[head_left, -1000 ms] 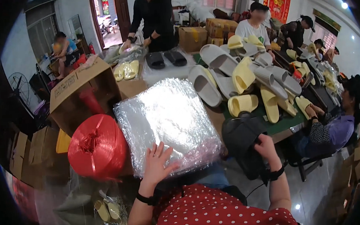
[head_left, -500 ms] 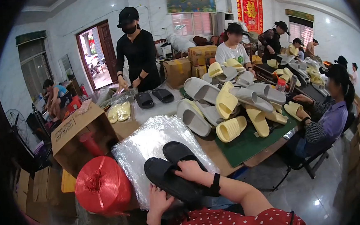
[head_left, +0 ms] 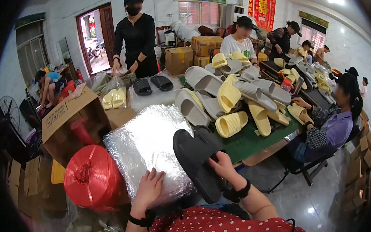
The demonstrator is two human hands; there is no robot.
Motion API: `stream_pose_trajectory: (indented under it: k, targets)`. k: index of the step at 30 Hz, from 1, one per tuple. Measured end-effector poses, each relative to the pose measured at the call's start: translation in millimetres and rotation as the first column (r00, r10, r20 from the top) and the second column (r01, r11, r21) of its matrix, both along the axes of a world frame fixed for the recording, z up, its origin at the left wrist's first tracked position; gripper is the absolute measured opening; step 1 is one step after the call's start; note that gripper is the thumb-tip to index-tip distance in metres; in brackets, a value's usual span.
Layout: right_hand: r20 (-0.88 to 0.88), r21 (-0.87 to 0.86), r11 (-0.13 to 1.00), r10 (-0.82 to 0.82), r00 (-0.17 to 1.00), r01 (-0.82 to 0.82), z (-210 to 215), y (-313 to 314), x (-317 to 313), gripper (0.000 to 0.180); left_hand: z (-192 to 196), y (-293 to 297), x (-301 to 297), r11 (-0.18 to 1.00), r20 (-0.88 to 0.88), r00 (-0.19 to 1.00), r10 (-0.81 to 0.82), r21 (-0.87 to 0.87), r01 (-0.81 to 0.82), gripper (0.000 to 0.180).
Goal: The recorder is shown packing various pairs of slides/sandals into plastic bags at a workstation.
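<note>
A pair of black slippers is lifted over the right part of a stack of clear plastic bags. My right hand is closed on the pair at the strap; its thumb and fingers are partly hidden by the slipper. The two slippers overlap, toes pointing away from me. My left hand lies on the near edge of the bag stack, fingers stretched out and nothing in them. Left of the bags sits a big roll of red plastic twine.
An open cardboard box stands beyond the twine. Yellow and grey slippers are heaped on the green mat at right. Another black pair lies farther back. Co-workers stand across the table and sit at the right.
My right hand has raised the black slippers and carried them to the right. My left hand has left the slippers and now rests on the bags. The view has shifted slightly.
</note>
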State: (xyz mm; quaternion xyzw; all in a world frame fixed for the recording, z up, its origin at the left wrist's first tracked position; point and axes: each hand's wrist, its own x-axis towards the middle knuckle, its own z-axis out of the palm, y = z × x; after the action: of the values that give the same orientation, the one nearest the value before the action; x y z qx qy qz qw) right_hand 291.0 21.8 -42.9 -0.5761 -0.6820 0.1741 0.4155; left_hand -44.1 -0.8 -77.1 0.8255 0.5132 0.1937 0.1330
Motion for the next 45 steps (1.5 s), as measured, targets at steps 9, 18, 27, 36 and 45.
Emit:
stream_pose_trajectory:
  k: [9, 18, 27, 36, 45]
  targets:
    - [-0.594, 0.002, 0.929, 0.299, 0.747, -0.370, 15.6, -66.4, 34.0, 0.038, 40.8, 13.8, 2.3, 0.961, 0.518, 0.832, 0.197, -0.269, -0.060, 0.038]
    - [-0.272, -0.066, 0.811, 0.546, 0.792, -0.582, 14.6, -46.3, 3.3, 0.025, 48.1, 14.7, 21.0, 0.993, 0.568, 0.817, 0.099, -0.114, -0.041, 0.041]
    - [0.375, -0.067, 0.935, 0.347, 0.859, -0.349, 13.6, -34.8, -24.4, 0.035, 70.7, 1.5, 32.8, 0.993, 0.289, 0.957, -0.002, 0.111, -0.032, 0.042]
    - [0.381, 0.044, 0.979, 0.166, 0.909, -0.198, 12.8, 33.2, -100.4, 0.032, 90.9, -20.3, 46.3, 0.955, 0.129, 0.968, -0.216, 0.237, 0.181, 0.047]
    - [0.205, 0.120, 0.992, 0.014, 0.979, -0.039, 13.5, 124.4, -176.3, 0.042, 91.3, -31.9, 16.8, 0.961, 0.157, 0.975, -0.158, 0.251, 0.115, 0.050]
